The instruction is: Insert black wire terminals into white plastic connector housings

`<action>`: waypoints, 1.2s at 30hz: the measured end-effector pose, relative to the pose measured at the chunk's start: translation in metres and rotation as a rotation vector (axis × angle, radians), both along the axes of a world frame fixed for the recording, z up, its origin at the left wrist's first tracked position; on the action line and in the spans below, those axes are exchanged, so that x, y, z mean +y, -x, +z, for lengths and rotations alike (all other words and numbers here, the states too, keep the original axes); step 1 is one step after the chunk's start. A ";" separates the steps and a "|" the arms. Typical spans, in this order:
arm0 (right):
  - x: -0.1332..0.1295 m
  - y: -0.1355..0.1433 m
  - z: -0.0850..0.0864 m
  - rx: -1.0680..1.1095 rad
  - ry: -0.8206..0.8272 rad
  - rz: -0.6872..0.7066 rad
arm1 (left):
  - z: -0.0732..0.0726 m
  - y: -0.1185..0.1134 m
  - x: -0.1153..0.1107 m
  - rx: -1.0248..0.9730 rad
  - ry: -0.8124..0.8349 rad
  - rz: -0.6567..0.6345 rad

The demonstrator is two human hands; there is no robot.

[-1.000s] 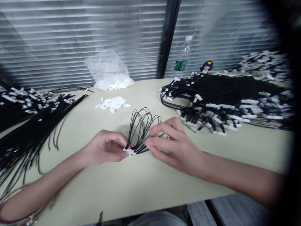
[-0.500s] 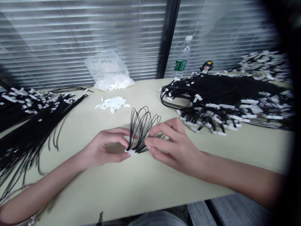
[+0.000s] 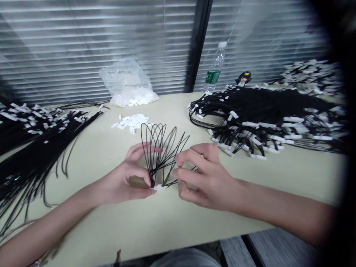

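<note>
A white connector [image 3: 159, 187] is pinched at its left end between the thumb and forefinger of my left hand [image 3: 130, 180]. Several thin black wires [image 3: 158, 144] rise from it in tall loops over the table. My right hand [image 3: 204, 176] is at the right of the loops, its thumb and fingers closed on the black wires. Behind the loops lies a small heap of loose white connectors [image 3: 130, 121].
A plastic bag [image 3: 132, 89] of white pieces stands at the back beside the blinds. Black wire bundles with white ends lie at the left [image 3: 41, 148] and right [image 3: 267, 107]. A bottle [image 3: 213, 72] and a small figurine [image 3: 243, 78] stand behind.
The connector and my left hand have moved slightly down. The wire loops have spread apart, some leaning farther left. My right hand has shifted only a little.
</note>
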State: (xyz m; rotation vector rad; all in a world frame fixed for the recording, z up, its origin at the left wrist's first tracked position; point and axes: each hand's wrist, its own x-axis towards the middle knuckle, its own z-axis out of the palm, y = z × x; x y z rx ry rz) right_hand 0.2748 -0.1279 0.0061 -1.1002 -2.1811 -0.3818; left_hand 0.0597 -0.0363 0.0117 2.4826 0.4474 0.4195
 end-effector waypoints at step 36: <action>-0.003 -0.001 -0.002 -0.126 0.255 -0.044 | -0.008 -0.006 -0.008 -0.080 -0.145 0.059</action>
